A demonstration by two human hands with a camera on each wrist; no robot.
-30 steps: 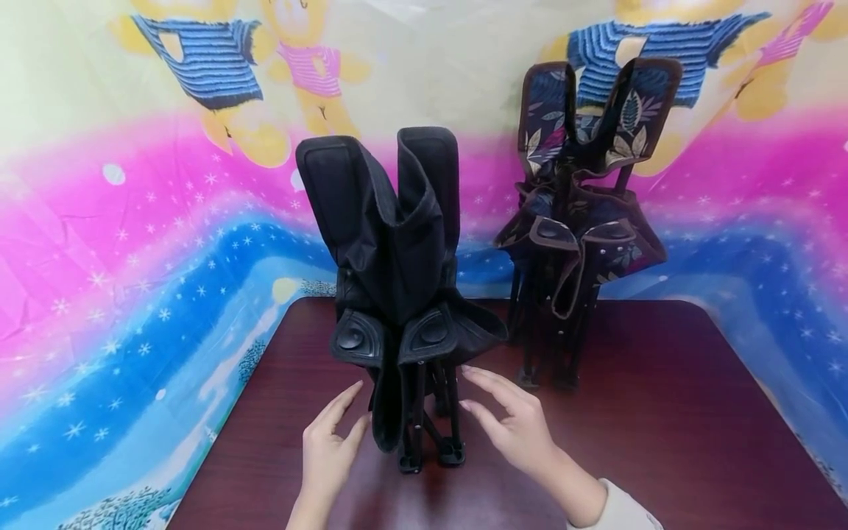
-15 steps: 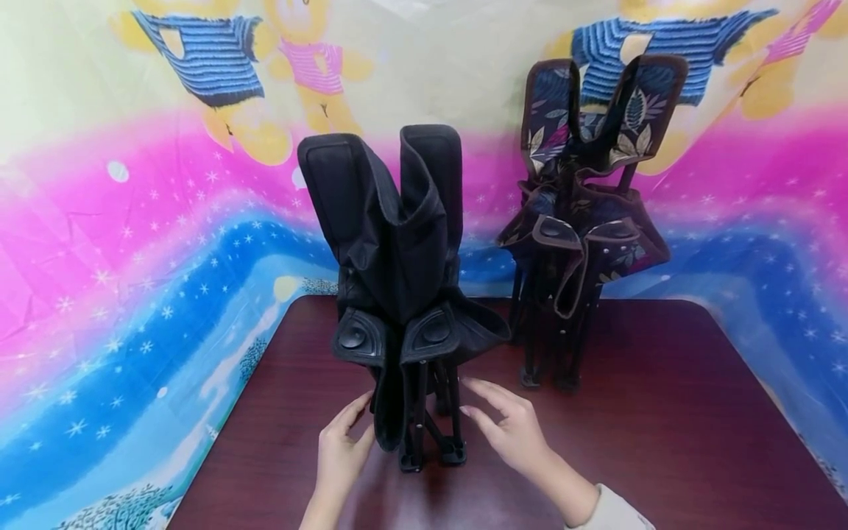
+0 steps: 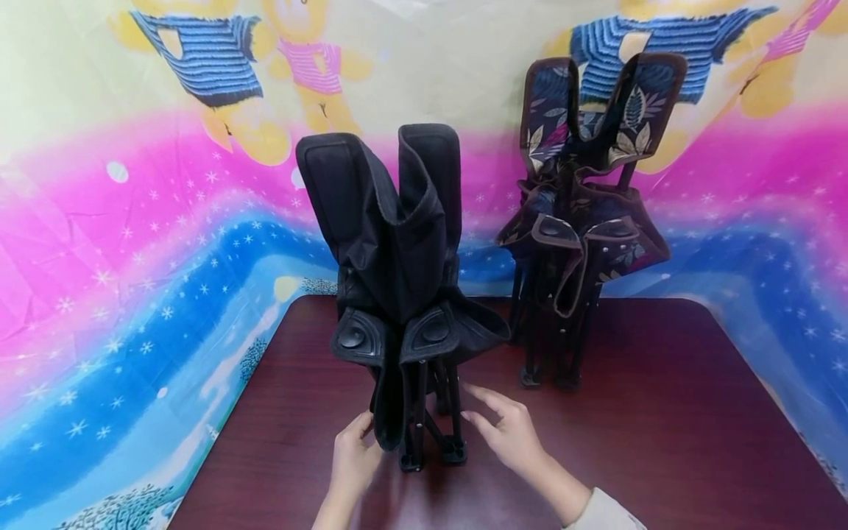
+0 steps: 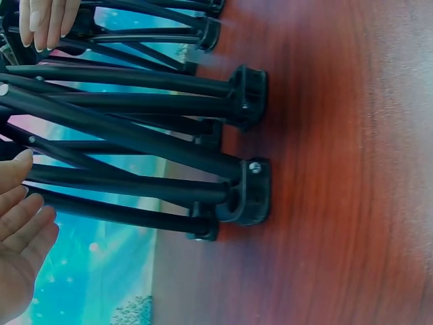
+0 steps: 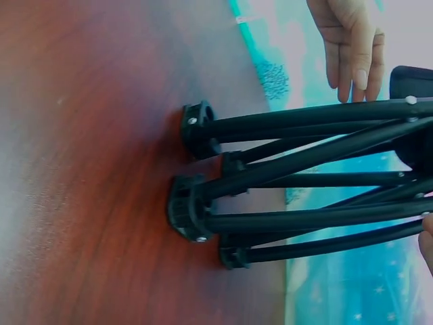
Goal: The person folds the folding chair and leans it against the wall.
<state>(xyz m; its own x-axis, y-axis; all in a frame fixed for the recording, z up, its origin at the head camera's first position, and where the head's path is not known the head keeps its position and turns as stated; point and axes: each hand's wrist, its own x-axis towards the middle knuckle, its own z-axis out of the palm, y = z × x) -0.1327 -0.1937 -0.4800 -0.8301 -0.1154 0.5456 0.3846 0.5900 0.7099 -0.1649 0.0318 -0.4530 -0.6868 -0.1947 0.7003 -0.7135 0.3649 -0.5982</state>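
A black folding chair (image 3: 411, 272) stands folded upright, its fabric bunched between two backrest flaps and its thin legs gathered below. At its lower left side is my left hand (image 3: 354, 455), fingertips right at the hanging fabric; in the left wrist view that hand (image 4: 24, 237) shows extended fingers beside the tubes. My right hand (image 3: 506, 430) is on the other side, fingers loosely extended and fingertips close to the right legs. Only a bit of the right hand (image 5: 427, 244) shows in the right wrist view, by the leg tubes (image 5: 318, 217). Part of the left fingers is hidden behind the fabric.
A second folded chair (image 3: 596, 243) with leaf-patterned fabric and brown trim stands behind to the right. Both are on a dark red-brown wooden table (image 3: 662, 442). A colourful cartoon-bear backdrop (image 3: 132, 331) hangs around the table's back and sides.
My left hand has moved right and a little down, up to the black chair's lower side. My right hand has lowered slightly along its legs. Both chairs stay in place.
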